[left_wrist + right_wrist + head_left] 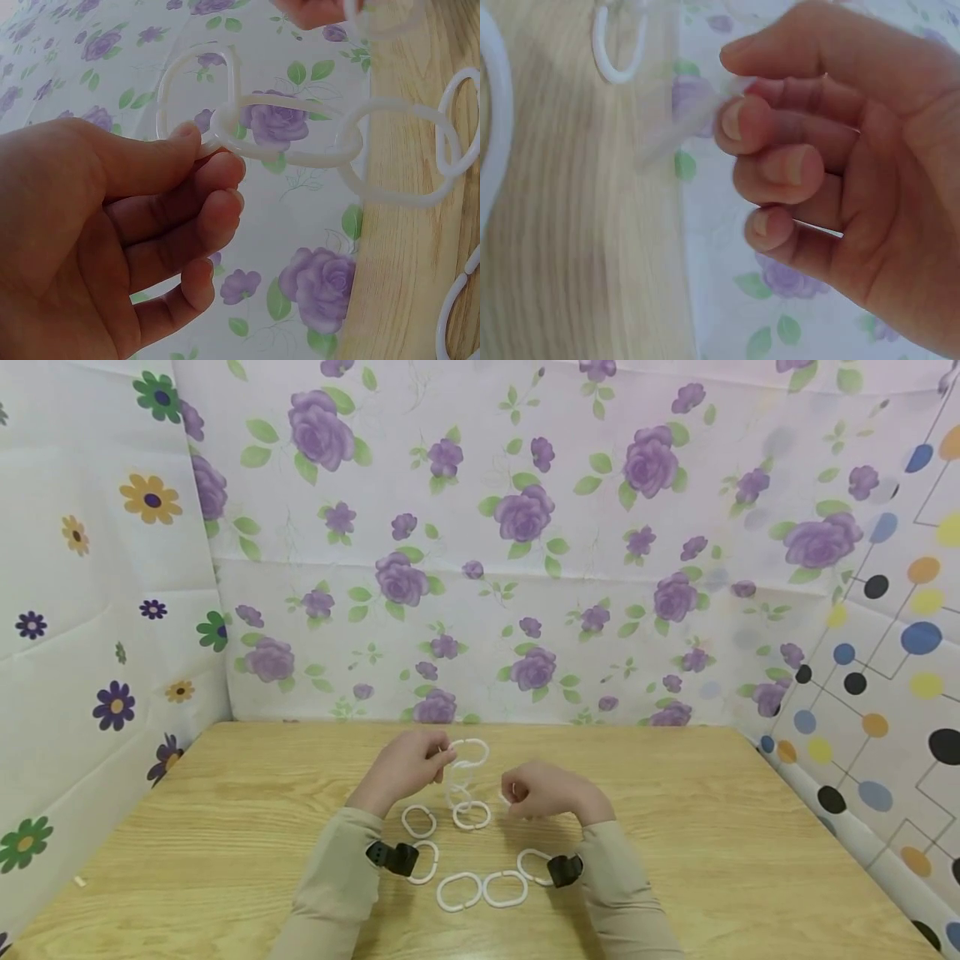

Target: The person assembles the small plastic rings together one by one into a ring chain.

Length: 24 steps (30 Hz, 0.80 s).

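My left hand [405, 768] pinches the top link [234, 79] of a white plastic chain between thumb and fingertips. Below it the chain hangs down, a second link [300, 159] and a third link [397, 199] hooked through each other. Its lowest link [472, 827] appears close over the wooden table. To the right of the chain, my right hand [547, 789] holds a single white link [682, 131] at its fingertips, blurred in the right wrist view. Its fingers are curled, and they hide part of that link.
Several loose white links lie in a curve on the table [690, 827], among them one near the left wrist [405, 821] and one at the front [506, 905]. A black wrist camera [565, 870] overlaps the rightmost link [520, 864]. Flowered sheets [480, 635] border the table.
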Motion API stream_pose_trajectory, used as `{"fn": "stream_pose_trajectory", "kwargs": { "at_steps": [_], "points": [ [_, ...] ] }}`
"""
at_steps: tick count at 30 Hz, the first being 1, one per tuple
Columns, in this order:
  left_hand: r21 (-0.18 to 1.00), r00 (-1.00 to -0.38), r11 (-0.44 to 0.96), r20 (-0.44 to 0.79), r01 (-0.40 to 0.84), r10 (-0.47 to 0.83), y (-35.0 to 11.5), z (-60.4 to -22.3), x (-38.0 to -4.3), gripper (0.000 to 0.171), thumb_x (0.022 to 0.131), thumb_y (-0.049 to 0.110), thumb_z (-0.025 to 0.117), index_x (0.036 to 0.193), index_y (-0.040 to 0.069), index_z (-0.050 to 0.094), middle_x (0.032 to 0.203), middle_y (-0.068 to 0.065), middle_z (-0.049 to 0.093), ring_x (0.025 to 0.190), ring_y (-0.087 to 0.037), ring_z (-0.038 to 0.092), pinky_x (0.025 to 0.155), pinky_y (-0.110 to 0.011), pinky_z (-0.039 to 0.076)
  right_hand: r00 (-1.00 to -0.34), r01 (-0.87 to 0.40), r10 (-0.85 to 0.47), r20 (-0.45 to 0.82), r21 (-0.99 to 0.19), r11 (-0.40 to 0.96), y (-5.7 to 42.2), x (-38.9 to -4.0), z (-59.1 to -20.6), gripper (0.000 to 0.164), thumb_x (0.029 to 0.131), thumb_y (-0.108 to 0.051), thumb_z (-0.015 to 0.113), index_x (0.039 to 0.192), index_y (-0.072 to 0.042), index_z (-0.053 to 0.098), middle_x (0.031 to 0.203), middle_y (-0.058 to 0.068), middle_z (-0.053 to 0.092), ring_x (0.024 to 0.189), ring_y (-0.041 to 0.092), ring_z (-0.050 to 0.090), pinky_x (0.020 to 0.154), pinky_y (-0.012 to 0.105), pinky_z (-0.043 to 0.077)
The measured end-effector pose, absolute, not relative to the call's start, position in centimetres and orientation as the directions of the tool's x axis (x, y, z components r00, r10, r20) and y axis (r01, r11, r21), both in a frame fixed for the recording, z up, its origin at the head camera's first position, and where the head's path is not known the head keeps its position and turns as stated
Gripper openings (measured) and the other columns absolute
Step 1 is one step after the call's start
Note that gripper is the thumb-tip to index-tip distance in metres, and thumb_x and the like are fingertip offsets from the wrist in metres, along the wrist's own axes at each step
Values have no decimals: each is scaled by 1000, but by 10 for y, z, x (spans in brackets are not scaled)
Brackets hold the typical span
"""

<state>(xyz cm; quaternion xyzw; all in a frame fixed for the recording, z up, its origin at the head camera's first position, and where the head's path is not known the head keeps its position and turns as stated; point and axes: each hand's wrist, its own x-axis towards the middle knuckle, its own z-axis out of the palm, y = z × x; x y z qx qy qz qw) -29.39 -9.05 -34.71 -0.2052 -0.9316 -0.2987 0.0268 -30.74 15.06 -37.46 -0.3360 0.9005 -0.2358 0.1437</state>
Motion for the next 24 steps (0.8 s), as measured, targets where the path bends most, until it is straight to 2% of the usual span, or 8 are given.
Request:
{"fn": "stream_pose_trajectory", "kwargs": {
  "at_steps": [9,19,24],
  "points": [
    [548,-911,733,164,404,379,-88,-350,-296,20,98,23,57,82,12,63,64,-7,63,51,-13,44,55,-27,37,-829,-499,-550,100,-576,647,160,-310,-369,10,88,-5,60,83,-10,53,66,1,57,56,10,54,54,24,48],
    [546,-910,736,143,400,388,-84,-352,-295,19,98,22,58,85,10,65,62,-5,62,50,-13,44,54,-28,37,-861,-489,-444,248,-642,590,159,-310,-363,16,90,-6,63,81,-8,50,70,4,60,62,18,61,59,25,50],
    [536,-911,743,142,400,388,-82,-351,-294,19,97,24,59,82,14,63,62,-2,61,51,-13,46,55,-28,38,-873,-482,-378,308,-658,578,158,-311,-361,17,90,-11,66,80,-9,52,67,11,63,58,27,61,54,25,47]
  ]
}}
